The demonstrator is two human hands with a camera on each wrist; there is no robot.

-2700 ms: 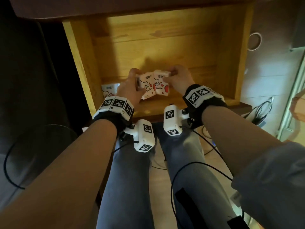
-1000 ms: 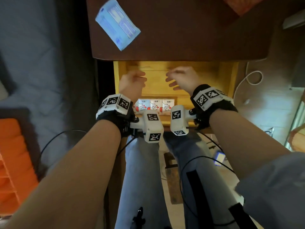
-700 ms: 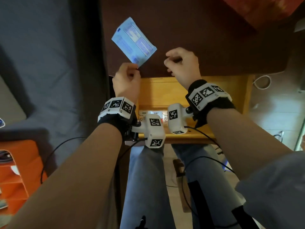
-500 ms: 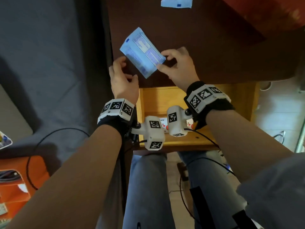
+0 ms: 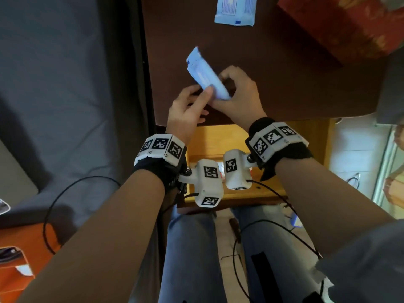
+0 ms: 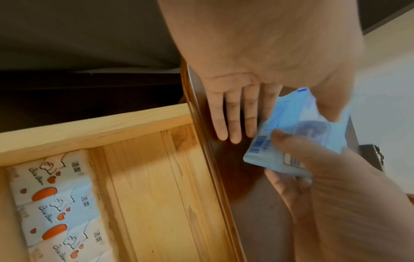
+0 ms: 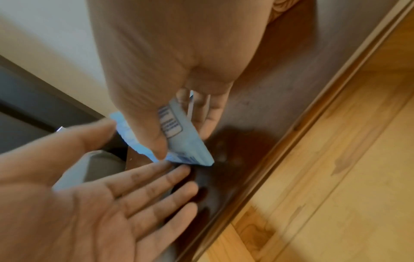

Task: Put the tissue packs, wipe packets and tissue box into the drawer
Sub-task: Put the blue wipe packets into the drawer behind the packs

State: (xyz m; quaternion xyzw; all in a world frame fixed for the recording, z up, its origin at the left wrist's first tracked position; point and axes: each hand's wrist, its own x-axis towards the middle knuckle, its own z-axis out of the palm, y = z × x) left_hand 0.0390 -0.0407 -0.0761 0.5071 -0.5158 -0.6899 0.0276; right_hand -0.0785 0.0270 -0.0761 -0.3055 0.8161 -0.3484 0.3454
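Above the near edge of the dark bench (image 5: 284, 84), a blue wipe packet (image 5: 205, 75) is raised and tilted, apart from the surface. Right hand (image 5: 238, 99) pinches its near end between thumb and fingers. Left hand (image 5: 185, 112) lies with fingers straight, thumb touching the packet's left side. A second wipe packet (image 5: 235, 9) lies flat at the far edge, well apart; the red tissue box (image 5: 341, 25) stands far right. Below the bench, the wooden drawer (image 6: 156, 195) stands pulled out, three tissue packs (image 6: 56, 203) in a row along its near wall.
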